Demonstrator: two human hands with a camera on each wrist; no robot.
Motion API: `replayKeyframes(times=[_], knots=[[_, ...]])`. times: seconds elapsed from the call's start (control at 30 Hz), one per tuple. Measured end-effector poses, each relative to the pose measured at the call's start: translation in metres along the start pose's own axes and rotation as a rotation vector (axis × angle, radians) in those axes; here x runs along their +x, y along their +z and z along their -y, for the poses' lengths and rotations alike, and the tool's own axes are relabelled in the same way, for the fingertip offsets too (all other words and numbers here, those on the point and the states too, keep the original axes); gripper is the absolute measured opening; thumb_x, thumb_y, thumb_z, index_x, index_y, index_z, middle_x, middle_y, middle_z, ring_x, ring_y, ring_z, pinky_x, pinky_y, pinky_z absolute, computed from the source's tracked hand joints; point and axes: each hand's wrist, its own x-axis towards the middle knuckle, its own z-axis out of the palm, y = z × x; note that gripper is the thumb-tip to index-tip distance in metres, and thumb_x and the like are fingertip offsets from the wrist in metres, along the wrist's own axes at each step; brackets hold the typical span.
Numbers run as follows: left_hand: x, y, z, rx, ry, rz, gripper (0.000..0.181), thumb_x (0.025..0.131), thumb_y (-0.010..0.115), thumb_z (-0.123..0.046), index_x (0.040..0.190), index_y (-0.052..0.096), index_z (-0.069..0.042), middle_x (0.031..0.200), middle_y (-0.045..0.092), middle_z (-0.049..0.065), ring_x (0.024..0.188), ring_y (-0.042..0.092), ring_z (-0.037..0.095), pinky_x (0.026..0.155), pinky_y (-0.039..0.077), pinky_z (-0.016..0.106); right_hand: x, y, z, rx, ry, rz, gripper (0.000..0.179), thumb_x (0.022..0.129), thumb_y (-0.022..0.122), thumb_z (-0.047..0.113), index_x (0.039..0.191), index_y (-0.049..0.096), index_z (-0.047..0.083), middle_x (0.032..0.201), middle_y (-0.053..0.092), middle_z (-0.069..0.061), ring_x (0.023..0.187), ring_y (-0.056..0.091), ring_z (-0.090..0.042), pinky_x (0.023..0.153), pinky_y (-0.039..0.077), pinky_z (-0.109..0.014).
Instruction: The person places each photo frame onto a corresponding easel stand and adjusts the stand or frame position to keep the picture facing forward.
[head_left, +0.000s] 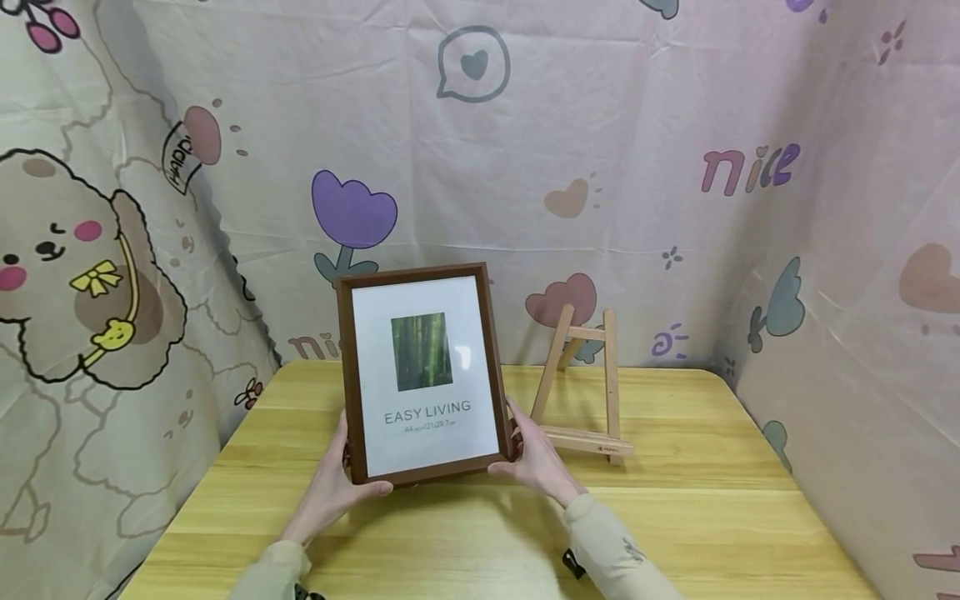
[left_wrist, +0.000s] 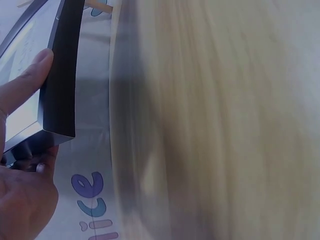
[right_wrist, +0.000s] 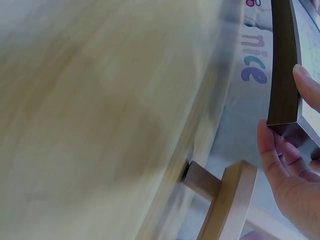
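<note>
A brown picture frame [head_left: 495,367] with a white print reading "EASY LIVING" is held up above the table, tilted slightly to the left. My left hand [head_left: 337,483] grips its lower left corner, thumb on the front edge and fingers behind. At the lower right corner my right hand [head_left: 536,458] grips it the same way. The left wrist view shows the left thumb over the edge of the frame [left_wrist: 62,75]; the right wrist view shows the right hand [right_wrist: 290,175] round the other corner. Right of the frame stands a small wooden easel [head_left: 612,375].
The easel's ledge [right_wrist: 230,200] is close to my right hand. Beneath everything lies a light wooden table [head_left: 675,517]. A patterned cloth [head_left: 637,125] hangs behind the table and along both sides.
</note>
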Motion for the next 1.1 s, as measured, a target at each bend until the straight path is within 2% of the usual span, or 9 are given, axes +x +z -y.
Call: replayKeyframes(times=[0.13,0.27,0.37,0.5,0.57,0.63,0.77,0.97,1.1], knots=[[0.004,0.005,-0.002,-0.003,0.028,-0.008,0.142,0.068,0.094,-0.026,0.162,-0.013,-0.017,0.168,0.006,0.026,0.147,0.028,0.051,0.111,0.038,0.067,-0.002,-0.006,-0.001,0.01,0.005,-0.01,0.115,0.072,0.09,0.015,0.162,0.018,0.016,0.164,0.031,-0.016,0.145,0.041,-0.041,0.118,0.034,-0.061],[0.007,0.01,-0.005,0.0,0.054,-0.012,0.142,0.068,0.095,-0.026,0.162,-0.012,-0.019,0.168,0.007,0.026,0.146,0.029,0.051,0.11,0.04,0.065,-0.003,-0.012,-0.005,-0.008,-0.011,-0.026,0.116,0.071,0.09,0.015,0.162,0.018,0.013,0.159,0.039,-0.02,0.138,0.047,-0.042,0.114,0.04,-0.061],[0.011,0.013,-0.008,-0.015,0.072,-0.01,0.142,0.067,0.095,-0.025,0.163,-0.009,-0.02,0.169,0.006,0.023,0.148,0.028,0.049,0.111,0.04,0.064,-0.004,-0.016,-0.006,-0.008,-0.019,-0.031,0.117,0.07,0.09,0.013,0.162,0.018,0.014,0.139,0.058,-0.018,0.118,0.061,-0.035,0.101,0.055,-0.051],[0.016,0.017,-0.011,-0.016,0.079,-0.003,0.141,0.067,0.095,-0.026,0.163,-0.009,-0.021,0.17,0.005,0.021,0.15,0.024,0.048,0.113,0.038,0.064,-0.005,-0.023,-0.009,0.021,-0.016,-0.033,0.118,0.069,0.09,0.008,0.162,0.019,0.017,0.114,0.065,-0.009,0.093,0.064,-0.022,0.08,0.06,-0.033],[0.018,0.019,-0.012,-0.015,0.082,0.001,0.141,0.067,0.095,-0.027,0.163,-0.009,-0.019,0.17,0.004,0.021,0.151,0.022,0.048,0.114,0.036,0.065,-0.006,-0.025,-0.01,-0.002,-0.015,-0.044,0.117,0.07,0.091,0.011,0.162,0.019,0.015,0.122,0.064,-0.012,0.1,0.064,-0.024,0.086,0.059,-0.036],[0.02,0.022,-0.013,-0.011,0.088,0.005,0.141,0.067,0.095,-0.028,0.163,-0.009,-0.017,0.17,0.002,0.022,0.151,0.02,0.049,0.114,0.035,0.066,-0.007,-0.028,-0.012,-0.018,-0.007,-0.055,0.116,0.07,0.091,0.013,0.162,0.019,0.014,0.132,0.061,-0.016,0.107,0.063,-0.029,0.093,0.058,-0.044],[0.024,0.027,-0.016,-0.016,0.11,0.009,0.141,0.068,0.094,-0.027,0.163,-0.008,-0.015,0.169,0.002,0.023,0.151,0.018,0.051,0.114,0.033,0.068,-0.01,-0.033,-0.015,-0.043,0.015,-0.076,0.115,0.071,0.091,0.017,0.162,0.019,0.012,0.156,0.043,-0.02,0.128,0.055,-0.04,0.108,0.048,-0.06],[0.032,0.034,-0.021,-0.033,0.147,0.01,0.141,0.066,0.095,-0.027,0.163,-0.007,-0.019,0.17,0.003,0.019,0.152,0.019,0.049,0.117,0.029,0.068,-0.013,-0.041,-0.019,-0.038,0.042,-0.082,0.115,0.072,0.09,0.018,0.162,0.018,0.011,0.164,0.03,-0.021,0.139,0.045,-0.044,0.114,0.039,-0.064],[0.036,0.038,-0.022,-0.043,0.162,0.01,0.142,0.065,0.096,-0.026,0.163,-0.007,-0.019,0.171,0.002,0.017,0.153,0.016,0.048,0.118,0.024,0.069,-0.015,-0.046,-0.021,-0.032,0.05,-0.088,0.114,0.072,0.09,0.017,0.162,0.019,0.01,0.161,0.036,-0.021,0.13,0.053,-0.041,0.11,0.045,-0.06]])
